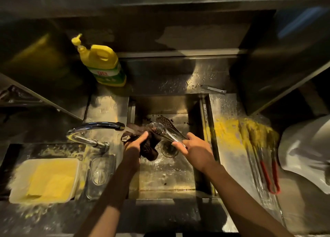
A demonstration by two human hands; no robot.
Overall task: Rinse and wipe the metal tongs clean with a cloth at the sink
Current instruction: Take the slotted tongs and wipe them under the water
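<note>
tongs position: metal tongs held over the sink, heads just right of the tap spout. My guess is that this keeps runoff in the basin.
right hand: right hand, fingers clamped on the handle end. That leaves the heads free for wiping.
left hand: left hand, fingers curled round a dark brown cloth, bunched against the nearer head.
water: stream runs from the spout onto the cloth, so it's probably wetting the cloth for the wipe.
tongs look: shiny steel with spoon-shaped perforated heads, jaws apart and wet. Can't tell about residue because of blur.
stage: mid-wipe, I'd say.
nearby: yellow detergent bottle stands behind the sink, and red-handled tongs lie on the right surface, which is dusted with yellow powder.
</note>
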